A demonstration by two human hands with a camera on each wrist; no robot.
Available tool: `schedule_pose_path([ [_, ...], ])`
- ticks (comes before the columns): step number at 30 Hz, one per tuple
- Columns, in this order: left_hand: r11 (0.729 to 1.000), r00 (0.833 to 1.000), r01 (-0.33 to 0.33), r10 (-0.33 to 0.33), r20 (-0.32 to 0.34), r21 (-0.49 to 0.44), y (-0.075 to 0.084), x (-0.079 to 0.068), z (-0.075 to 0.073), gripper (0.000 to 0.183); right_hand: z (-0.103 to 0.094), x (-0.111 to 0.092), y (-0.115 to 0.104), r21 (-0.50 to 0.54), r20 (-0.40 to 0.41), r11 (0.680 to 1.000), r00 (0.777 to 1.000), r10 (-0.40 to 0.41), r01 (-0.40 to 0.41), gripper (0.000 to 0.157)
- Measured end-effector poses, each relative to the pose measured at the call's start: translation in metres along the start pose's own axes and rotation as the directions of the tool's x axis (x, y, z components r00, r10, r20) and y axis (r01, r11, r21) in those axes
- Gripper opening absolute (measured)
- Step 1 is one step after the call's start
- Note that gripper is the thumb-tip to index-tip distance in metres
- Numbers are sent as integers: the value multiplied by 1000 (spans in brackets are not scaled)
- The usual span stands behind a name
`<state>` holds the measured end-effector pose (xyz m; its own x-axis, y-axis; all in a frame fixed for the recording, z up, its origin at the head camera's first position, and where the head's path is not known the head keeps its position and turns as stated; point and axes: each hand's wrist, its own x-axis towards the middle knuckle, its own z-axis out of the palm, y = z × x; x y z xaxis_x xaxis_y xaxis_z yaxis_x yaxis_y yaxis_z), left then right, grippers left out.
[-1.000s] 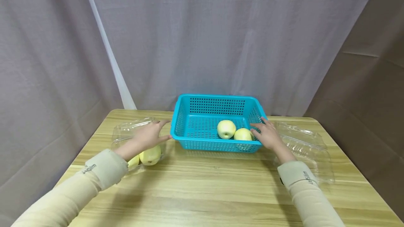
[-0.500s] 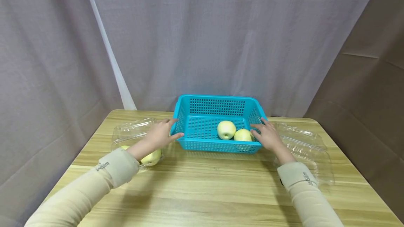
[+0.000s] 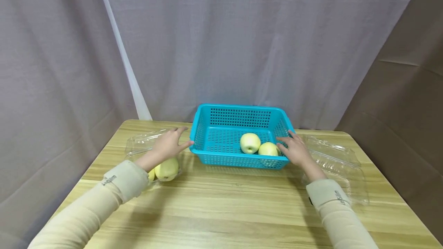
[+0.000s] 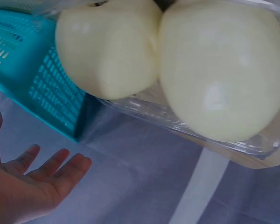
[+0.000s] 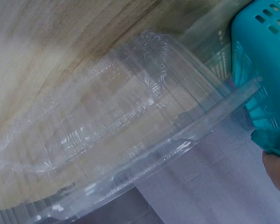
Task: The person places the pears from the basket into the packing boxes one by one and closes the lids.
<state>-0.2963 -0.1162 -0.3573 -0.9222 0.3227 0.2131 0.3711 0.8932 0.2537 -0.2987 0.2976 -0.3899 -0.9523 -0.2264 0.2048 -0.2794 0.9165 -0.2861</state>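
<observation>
A blue plastic basket (image 3: 225, 160) stands at the back middle of the wooden table, with two pale yellow apples (image 3: 250, 143) inside at its front right. My left hand (image 3: 167, 145) is beside the basket's left end, fingers spread, thumb tip close to the rim. Beneath that hand, a clear plastic clamshell (image 3: 140, 141) holds two more apples (image 4: 224, 70), large in the left wrist view. My right hand (image 3: 295, 151) rests over the basket's right rim, fingers loosely extended; one finger (image 5: 276, 170) shows at the rim in the right wrist view.
Another clear clamshell (image 3: 335, 160), standing unfolded, lies on the table (image 3: 235, 210) right of the basket, next to my right forearm. A grey curtain (image 3: 235, 41) hangs directly behind the table, and brown cloth (image 3: 398, 99) hangs on the right side.
My left hand moves right to the basket's left rim, then draws back a little to the left, off the rim. My right hand keeps its place. The apples stay put.
</observation>
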Motion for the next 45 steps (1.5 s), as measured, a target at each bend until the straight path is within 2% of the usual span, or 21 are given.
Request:
schedule_pose_path([
  [6, 999, 999, 38, -38, 7, -9, -11, -3, -1, 64, -2, -2, 1, -9, 3, 999, 999, -34, 34, 38],
  [11, 999, 999, 43, -43, -2, 0, -20, -6, -1, 62, -6, -1, 1, -100, -19, 992, 996, -82, 80, 35],
  [16, 999, 999, 43, -43, -31, 4, -29, -9, -2, 61, -10, 1, 1, -157, -29, 984, 995, -91, 85, 35],
  [23, 998, 998, 52, -52, -46, 17, -35, -13, -3, 57, -11, 1, -1, -138, -115, 984, 985, -126, 110, 23],
  [31, 995, 994, 104, -104, -19, 7, -45, -16, -6, 46, -12, 0, -7, -219, -158, 962, 967, -201, 164, 12],
  [35, 994, 993, 111, -112, -40, -17, -53, -21, -9, 40, -13, -1, -12, -207, -167, 967, 968, -186, 150, 14],
  [36, 996, 994, 89, -90, -69, -10, -63, -19, -4, 41, -13, -1, -13, -201, -167, 969, 969, -180, 146, 15],
  [38, 996, 992, 88, -88, -92, -9, -68, -22, -5, 39, -13, -1, -16, -185, -167, 974, 972, -166, 134, 16],
  [42, 993, 987, 112, -114, -110, -23, -81, -26, -7, 37, -13, -1, -23, -148, -175, 983, 975, -137, 112, 18],
  [43, 989, 985, 141, -144, -93, -40, -77, -29, -13, 35, -13, -1, -26, -139, -181, 984, 974, -132, 108, 18],
  [45, 985, 981, 161, -167, -94, -70, -85, -31, -13, 33, -12, -1, -30, -119, -187, 987, 974, -128, 107, 17],
])
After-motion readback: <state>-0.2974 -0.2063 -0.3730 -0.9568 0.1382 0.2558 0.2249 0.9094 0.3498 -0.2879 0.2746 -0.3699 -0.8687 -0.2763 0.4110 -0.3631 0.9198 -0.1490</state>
